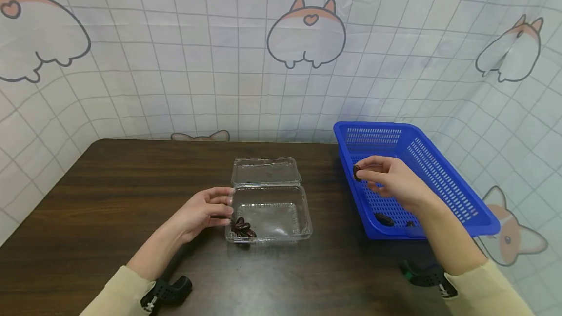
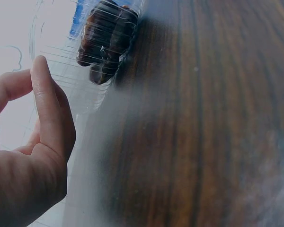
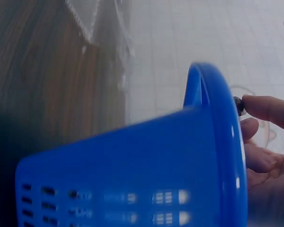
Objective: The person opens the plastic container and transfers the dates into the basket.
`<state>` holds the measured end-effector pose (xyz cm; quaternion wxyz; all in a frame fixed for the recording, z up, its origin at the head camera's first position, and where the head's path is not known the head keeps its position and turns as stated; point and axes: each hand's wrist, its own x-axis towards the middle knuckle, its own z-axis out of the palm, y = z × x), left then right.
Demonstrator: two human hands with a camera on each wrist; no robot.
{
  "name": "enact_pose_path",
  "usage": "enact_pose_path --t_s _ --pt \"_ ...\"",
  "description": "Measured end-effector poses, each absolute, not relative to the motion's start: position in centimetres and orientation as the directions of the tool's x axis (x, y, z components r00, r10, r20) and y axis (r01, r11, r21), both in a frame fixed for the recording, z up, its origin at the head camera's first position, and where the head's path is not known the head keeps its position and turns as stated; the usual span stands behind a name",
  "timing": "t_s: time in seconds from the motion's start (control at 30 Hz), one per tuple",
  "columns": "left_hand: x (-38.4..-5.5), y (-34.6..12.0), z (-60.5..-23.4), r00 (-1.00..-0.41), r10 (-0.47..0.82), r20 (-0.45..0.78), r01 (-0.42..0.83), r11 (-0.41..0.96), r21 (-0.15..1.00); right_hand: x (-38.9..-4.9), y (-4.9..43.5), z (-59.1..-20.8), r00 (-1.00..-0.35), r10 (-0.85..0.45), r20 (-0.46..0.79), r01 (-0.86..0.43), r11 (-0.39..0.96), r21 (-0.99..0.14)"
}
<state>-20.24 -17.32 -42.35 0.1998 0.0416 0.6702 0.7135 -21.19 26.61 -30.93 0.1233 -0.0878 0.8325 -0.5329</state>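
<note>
I had the left grip (image 1: 202,213) spread, its fingers loosely extended against the left wall of the clear plastic container (image 1: 278,221), pinching nothing. A black wrist mount (image 1: 169,291) sat on that arm, just below the pale sleeve's cuff. The container stood on the dark wood bench (image 1: 127,174), its hinged lid (image 1: 265,173) folded back on the far side, so nothing covered the opening. A small heap of dark, glossy oval pieces (image 1: 243,228) lay in its near left corner, just beside the left grip's fingertips. Behind everything hung a pale gridded cloth (image 1: 210,87) with cartoon animals on it.

Right of the container, across a strip of bare bench, I saw the blue basket (image 1: 441,177); its raised left side stood between the container and the right grip (image 1: 392,182). That grip was over the basket, thumb and fingertips pinching one dark oval piece (image 1: 356,173) near the left rim. From the right wrist, the rim partly hid the fingers. Below the right grip, on the basket's floor, lay a larger dark piece (image 1: 384,219) and, farther right, a small dark bit (image 1: 410,224).
</note>
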Motion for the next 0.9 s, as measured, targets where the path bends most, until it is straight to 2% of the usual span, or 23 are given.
enact_pose_path --t_s 0.9 --pt "-20.2 -17.2 -42.3 -0.916 0.344 -0.208 -0.227 -0.017 0.974 -19.8 31.5 -32.8 -0.966 -0.222 -0.129 0.020 0.439 -0.898"
